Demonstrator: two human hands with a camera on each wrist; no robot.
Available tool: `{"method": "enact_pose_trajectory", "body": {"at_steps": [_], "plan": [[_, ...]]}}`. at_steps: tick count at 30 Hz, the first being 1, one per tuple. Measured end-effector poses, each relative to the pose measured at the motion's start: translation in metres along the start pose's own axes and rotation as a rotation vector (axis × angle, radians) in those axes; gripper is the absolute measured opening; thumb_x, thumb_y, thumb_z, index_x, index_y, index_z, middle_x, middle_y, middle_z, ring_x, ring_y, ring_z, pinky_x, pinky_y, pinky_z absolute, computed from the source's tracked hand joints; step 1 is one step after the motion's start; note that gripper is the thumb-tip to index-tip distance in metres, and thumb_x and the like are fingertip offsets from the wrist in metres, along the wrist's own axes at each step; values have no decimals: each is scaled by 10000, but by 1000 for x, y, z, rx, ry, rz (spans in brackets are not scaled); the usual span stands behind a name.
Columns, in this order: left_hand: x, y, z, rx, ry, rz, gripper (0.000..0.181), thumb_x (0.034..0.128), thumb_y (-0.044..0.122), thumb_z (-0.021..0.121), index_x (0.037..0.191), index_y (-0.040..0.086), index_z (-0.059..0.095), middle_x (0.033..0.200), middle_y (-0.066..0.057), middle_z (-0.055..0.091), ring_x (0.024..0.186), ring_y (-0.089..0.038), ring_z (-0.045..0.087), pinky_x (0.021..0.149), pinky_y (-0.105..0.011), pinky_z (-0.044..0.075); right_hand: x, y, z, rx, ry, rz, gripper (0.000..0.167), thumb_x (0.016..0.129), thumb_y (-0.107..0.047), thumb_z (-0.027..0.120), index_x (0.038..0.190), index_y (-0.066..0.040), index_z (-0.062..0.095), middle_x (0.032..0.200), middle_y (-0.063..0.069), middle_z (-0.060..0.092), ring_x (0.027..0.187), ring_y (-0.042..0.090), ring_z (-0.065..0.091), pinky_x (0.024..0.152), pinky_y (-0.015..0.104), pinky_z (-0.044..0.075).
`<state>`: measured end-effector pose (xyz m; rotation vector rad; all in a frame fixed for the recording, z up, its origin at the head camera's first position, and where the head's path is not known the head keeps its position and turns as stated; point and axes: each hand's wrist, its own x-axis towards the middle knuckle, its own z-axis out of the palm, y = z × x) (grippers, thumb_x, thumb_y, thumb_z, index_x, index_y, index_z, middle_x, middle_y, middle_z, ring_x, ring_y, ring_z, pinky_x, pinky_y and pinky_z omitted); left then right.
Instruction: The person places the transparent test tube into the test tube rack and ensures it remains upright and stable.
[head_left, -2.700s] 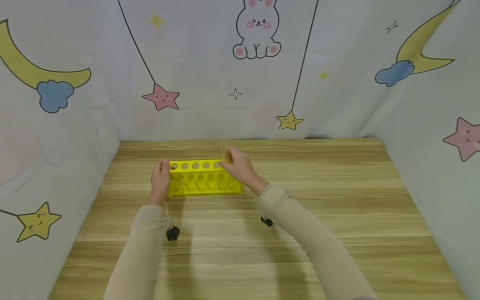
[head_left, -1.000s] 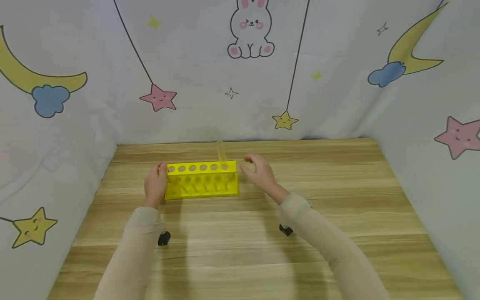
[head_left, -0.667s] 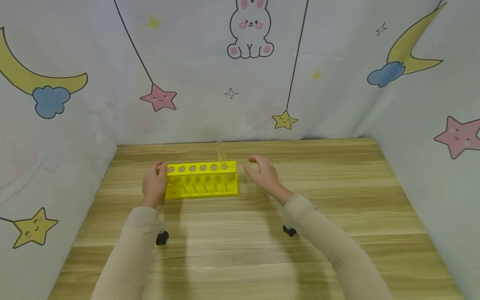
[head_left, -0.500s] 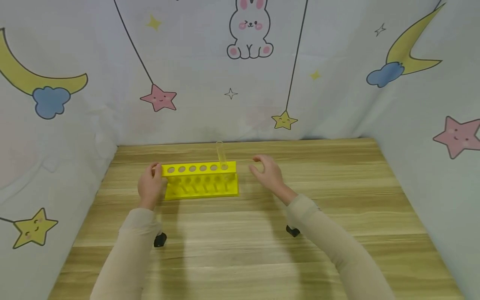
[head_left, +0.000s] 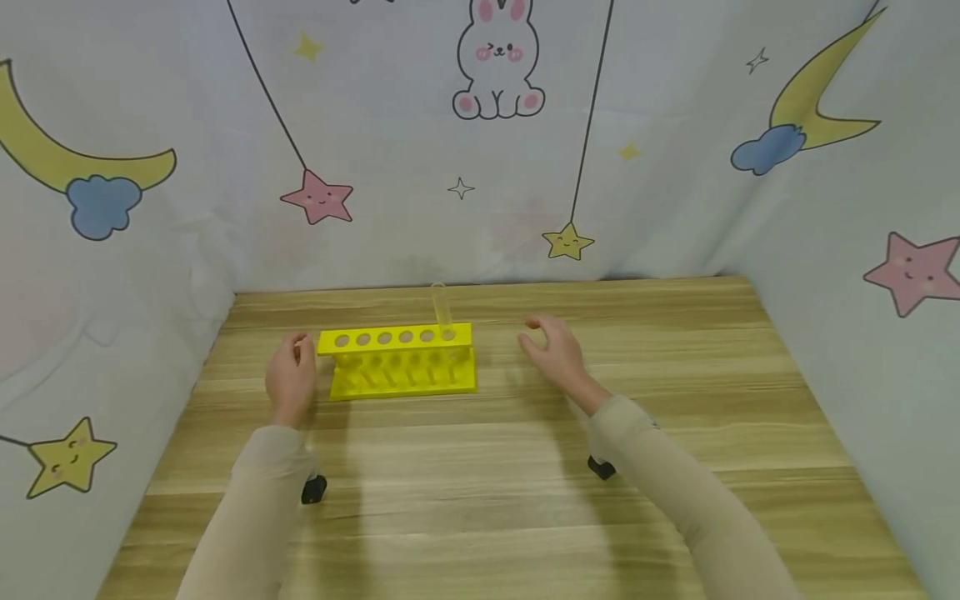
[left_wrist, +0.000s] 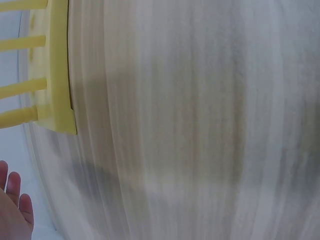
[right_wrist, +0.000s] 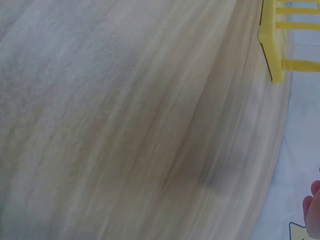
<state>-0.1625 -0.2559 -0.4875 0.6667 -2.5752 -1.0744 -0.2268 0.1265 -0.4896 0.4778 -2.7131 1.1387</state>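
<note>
A yellow test tube rack point(head_left: 401, 367) stands on the wooden table, with a row of round holes along its top. One clear test tube point(head_left: 441, 308) stands in the rightmost hole and leans slightly. My left hand point(head_left: 291, 379) is just left of the rack, apart from it, with fingers loosely bent and nothing held. To the right of the rack, my right hand point(head_left: 558, 354) hovers with thumb and fingers parted around bare air. Both wrist views show an end of the rack and only part of each hand.
The wood-grain table point(head_left: 480, 500) reaches back to a white cloth backdrop point(head_left: 390, 125) printed with a rabbit, stars and moons. Similar cloth walls flank both sides. A small black wrist device point(head_left: 313, 489) hangs under the left sleeve, another point(head_left: 601, 467) under the right.
My right hand has let go of the test tube, now in the rack's end hole, and drawn away rightward. My left hand has released the rack's left end and shifted left.
</note>
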Motion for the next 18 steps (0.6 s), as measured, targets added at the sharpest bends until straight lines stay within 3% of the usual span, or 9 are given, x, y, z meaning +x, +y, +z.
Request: {"method": "enact_pose_trajectory", "body": {"at_steps": [7,18], "plan": [[-2,-6,-3,41,-18,-44,481,947,392,246,1296,112,423,1218,-156,522,1075,-313,483,903,-459,376,-6,13,-5,-17,15,34,343,853,-296,545,1072,-35,584,1086,99,586,1046,263,486,886,424,384],[-9,-20,-5,202,15,49,416,947,288,312,1245,41,466,1167,-192,550,1071,-366,463,931,-493,290,-19,34,-17,-74,21,43,292,848,-234,557,1043,-19,587,1093,127,586,1080,291,467,926,434,356]]}}
